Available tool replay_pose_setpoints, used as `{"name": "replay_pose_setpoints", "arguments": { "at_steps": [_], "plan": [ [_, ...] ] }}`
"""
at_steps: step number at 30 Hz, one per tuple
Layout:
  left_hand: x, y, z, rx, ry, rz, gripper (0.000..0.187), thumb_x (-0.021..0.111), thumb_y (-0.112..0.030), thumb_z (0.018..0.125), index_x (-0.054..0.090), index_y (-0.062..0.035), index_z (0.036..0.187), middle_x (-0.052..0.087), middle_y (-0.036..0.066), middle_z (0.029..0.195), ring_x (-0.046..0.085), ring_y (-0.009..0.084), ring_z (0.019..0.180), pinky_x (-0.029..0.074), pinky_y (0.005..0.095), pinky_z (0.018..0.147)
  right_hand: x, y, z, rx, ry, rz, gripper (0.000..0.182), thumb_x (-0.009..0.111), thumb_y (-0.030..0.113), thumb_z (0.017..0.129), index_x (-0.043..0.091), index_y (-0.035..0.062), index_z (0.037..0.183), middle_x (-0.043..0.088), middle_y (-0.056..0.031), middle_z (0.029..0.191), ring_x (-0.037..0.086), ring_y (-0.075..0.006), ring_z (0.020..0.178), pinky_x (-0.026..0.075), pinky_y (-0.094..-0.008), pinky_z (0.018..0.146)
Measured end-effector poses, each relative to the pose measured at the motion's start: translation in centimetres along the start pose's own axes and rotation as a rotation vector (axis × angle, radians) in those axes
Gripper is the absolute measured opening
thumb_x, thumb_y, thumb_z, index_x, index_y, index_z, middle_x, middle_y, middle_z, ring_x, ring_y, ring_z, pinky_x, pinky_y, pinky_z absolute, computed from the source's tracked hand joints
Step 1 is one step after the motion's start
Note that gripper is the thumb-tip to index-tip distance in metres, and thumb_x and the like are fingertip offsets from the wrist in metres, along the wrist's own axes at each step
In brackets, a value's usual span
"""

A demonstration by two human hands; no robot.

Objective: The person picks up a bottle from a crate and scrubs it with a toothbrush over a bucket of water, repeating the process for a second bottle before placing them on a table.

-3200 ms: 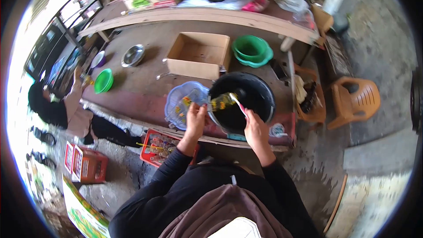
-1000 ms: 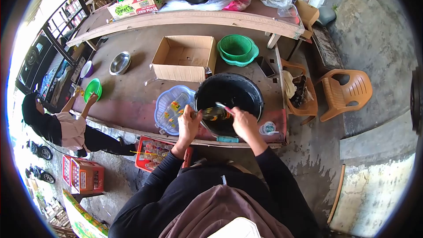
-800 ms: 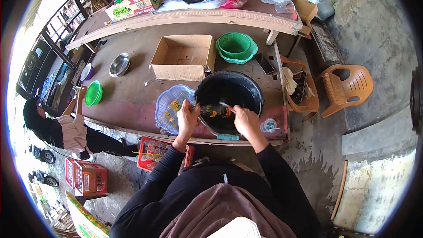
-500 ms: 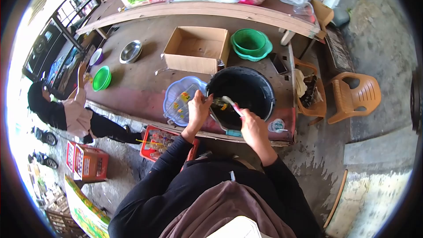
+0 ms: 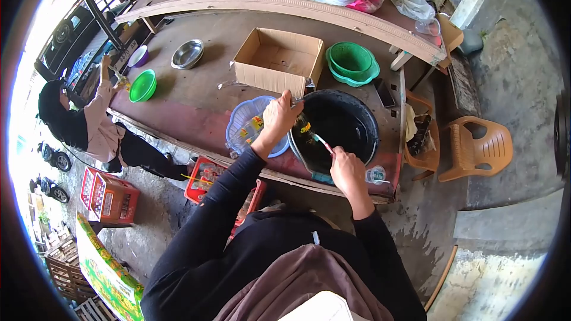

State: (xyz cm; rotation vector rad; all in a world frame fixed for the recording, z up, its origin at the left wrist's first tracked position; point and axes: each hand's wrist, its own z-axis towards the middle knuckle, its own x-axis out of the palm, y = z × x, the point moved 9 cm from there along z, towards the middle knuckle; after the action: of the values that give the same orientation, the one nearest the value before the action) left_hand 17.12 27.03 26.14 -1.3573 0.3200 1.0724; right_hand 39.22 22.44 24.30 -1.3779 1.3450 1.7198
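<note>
From where I stand, the left hand [image 5: 281, 120] is closed around one end of a clear bottle [image 5: 304, 126] with a yellow-and-red label, tilted over the black tub [image 5: 367, 120]. The right hand [image 5: 348, 169] grips the handle of a pink-and-white brush [image 5: 323, 143], its head at or very near the bottle's lower part. I'd say short strokes suit it, with the bottle turned in a firm hold and any drips falling inside the rim. The tub looks dark within; I can't tell how full it is. Just beside it on the tabletop [image 5: 190, 101], a blue basin [image 5: 245, 108] holds more labelled bottles. Beyond, an open cardboard box [image 5: 267, 77] shows a mostly bare bottom, and green basins [image 5: 352, 59] sit nested. Below the table edge, a red crate [image 5: 195, 182] carries bottles.
</note>
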Motion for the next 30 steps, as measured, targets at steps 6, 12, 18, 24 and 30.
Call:
{"name": "replay_pose_setpoints", "arguments": {
  "at_steps": [6,12,18,24,30],
  "plan": [
    [0.5,-2.6,2.3,0.097,0.042,0.034,0.041,0.067,-0.043,0.081,0.062,-0.0018,0.083,0.065,0.024,0.073,0.066,0.0417,0.074,0.051,0.0478,0.066,1.4,-2.5,1.7,0.05,-0.055,-0.003,0.021,0.047,0.015,0.093,0.061,0.0004,0.089,0.067,-0.0244,0.077,0.067,-0.042,0.076,0.054,-0.0508,0.07],
    [3.8,-3.9,2.6,0.276,0.115,-0.137,0.036,0.075,-0.036,0.077,0.067,-0.0012,0.078,0.066,0.02,0.073,0.066,0.0374,0.073,0.052,0.0441,0.066,1.9,-3.9,2.3,0.035,-0.1,0.126,0.02,0.048,0.017,0.093,0.064,0.0036,0.093,0.067,-0.0248,0.081,0.065,-0.044,0.078,0.052,-0.0512,0.071],
    [7.6,-3.9,1.9,0.403,0.367,-0.268,0.035,0.084,-0.02,0.068,0.067,0.0002,0.091,0.068,0.015,0.078,0.069,0.0264,0.074,0.053,0.0356,0.066,0.3,-5.1,1.5,0.093,-0.118,0.086,0.02,0.05,0.017,0.092,0.065,0.0051,0.096,0.068,-0.0224,0.082,0.066,-0.0415,0.08,0.053,-0.0487,0.069],
    [10.0,-3.8,0.8,0.418,0.415,-0.292,0.036,0.083,-0.013,0.065,0.068,-0.0003,0.096,0.069,0.013,0.08,0.068,0.0222,0.074,0.053,0.0328,0.067,-0.7,-6.2,1.9,0.017,-0.176,-0.001,0.013,0.059,0.015,0.083,0.063,0.0064,0.093,0.068,-0.0175,0.086,0.067,-0.038,0.083,0.053,-0.0478,0.074],
    [10.9,-4.2,0.2,0.422,0.419,-0.342,0.039,0.084,-0.014,0.063,0.07,-0.0021,0.097,0.066,0.011,0.084,0.065,0.0203,0.072,0.053,0.0311,0.068,-10.0,-4.7,0.8,-0.008,-0.301,0.168,0.012,0.061,0.012,0.083,0.063,0.0091,0.094,0.068,-0.0164,0.082,0.066,-0.0362,0.078,0.05,-0.0462,0.069]
  ]
}}
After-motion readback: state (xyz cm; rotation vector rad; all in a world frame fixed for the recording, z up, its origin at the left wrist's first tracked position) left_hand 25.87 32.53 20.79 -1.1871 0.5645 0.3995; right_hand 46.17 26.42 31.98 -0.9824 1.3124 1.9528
